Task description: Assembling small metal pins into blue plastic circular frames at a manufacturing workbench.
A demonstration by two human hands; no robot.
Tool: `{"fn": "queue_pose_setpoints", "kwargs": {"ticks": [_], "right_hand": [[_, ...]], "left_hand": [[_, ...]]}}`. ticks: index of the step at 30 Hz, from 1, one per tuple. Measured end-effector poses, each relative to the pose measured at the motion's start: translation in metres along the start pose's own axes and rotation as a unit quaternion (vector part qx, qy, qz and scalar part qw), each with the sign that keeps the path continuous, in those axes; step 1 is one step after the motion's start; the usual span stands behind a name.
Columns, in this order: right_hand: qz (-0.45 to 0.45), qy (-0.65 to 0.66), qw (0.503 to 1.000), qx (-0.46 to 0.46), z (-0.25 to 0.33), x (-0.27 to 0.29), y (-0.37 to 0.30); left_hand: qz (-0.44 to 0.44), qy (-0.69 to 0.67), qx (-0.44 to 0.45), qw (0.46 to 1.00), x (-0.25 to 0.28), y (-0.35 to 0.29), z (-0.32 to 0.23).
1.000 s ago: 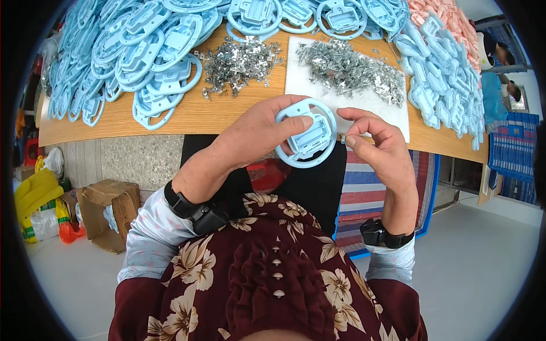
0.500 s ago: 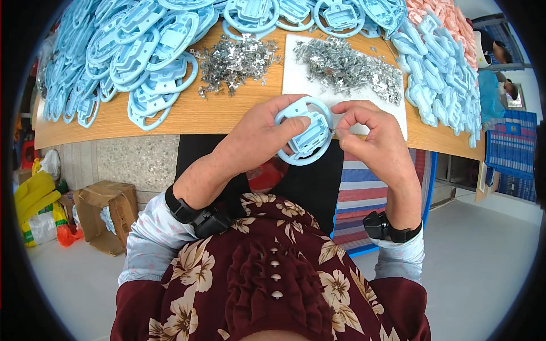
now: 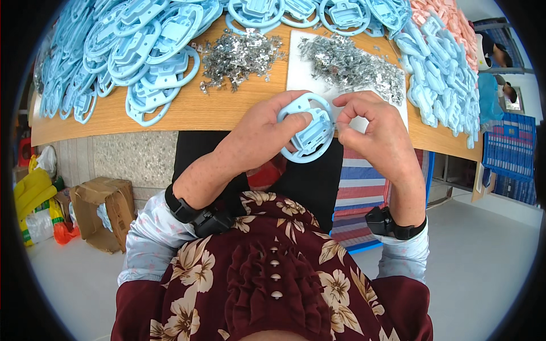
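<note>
My left hand is closed around a light blue plastic steering-wheel-shaped piece, its thumb pressed across the front. The piece is tilted up just off the table's near edge, its recessed middle facing me. Beside the rim's right side, my right hand is curled with thumb and fingertips drawn together. Whatever those fingertips may pinch is too small to make out. Beyond my hands lie a heap of small metal clips and a second heap of small metal pieces on a white board.
Many more light blue wheel pieces are piled on the wooden table at the left and back. Elongated blue parts and pink parts fill its right end. A cardboard box stands on the floor at left, blue crates at right.
My right hand has drawn slightly right, away from the wheel piece's rim. My left hand keeps its hold, and the piece has turned a little. The whole view has shifted slightly.
</note>
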State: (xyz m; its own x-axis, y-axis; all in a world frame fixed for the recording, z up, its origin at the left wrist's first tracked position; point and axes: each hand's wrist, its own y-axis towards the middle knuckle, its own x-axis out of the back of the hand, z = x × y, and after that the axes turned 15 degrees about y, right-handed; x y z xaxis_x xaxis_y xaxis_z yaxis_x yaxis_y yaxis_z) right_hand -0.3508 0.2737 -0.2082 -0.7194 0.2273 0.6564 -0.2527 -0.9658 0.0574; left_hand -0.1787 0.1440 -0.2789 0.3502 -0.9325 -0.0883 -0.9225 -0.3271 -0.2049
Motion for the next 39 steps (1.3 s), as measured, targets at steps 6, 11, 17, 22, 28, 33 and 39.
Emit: {"fn": "queue_pose_setpoints", "kwargs": {"ticks": [6,11,17,22,28,33,39], "right_hand": [[0.019,0.0,0.998,-0.053,0.002,0.003,0.0],[0.017,-0.016,0.999,-0.03,0.0,0.001,0.001],[0.034,-0.146,0.987,-0.066,0.013,-0.005,0.009],[-0.002,-0.246,0.969,0.007,0.003,-0.015,0.004],[-0.029,-0.106,0.99,-0.087,0.003,-0.02,-0.006],[-0.109,0.036,0.984,-0.138,-0.008,-0.041,-0.019],[-0.161,0.028,0.985,-0.05,-0.009,-0.048,-0.024]], "left_hand": [[-0.018,-0.024,0.006,1.0,0.001,0.001,0.002],[-0.028,0.003,-0.03,0.999,-0.002,0.002,0.005],[-0.052,0.133,-0.092,0.985,-0.006,0.003,0.005],[-0.009,0.089,-0.076,0.993,-0.011,0.006,0.007],[0.025,-0.03,-0.025,0.999,-0.002,0.01,0.015],[0.023,-0.088,-0.015,0.996,0.0,0.01,0.014],[0.017,-0.112,-0.017,0.993,0.0,0.01,0.016]]}}
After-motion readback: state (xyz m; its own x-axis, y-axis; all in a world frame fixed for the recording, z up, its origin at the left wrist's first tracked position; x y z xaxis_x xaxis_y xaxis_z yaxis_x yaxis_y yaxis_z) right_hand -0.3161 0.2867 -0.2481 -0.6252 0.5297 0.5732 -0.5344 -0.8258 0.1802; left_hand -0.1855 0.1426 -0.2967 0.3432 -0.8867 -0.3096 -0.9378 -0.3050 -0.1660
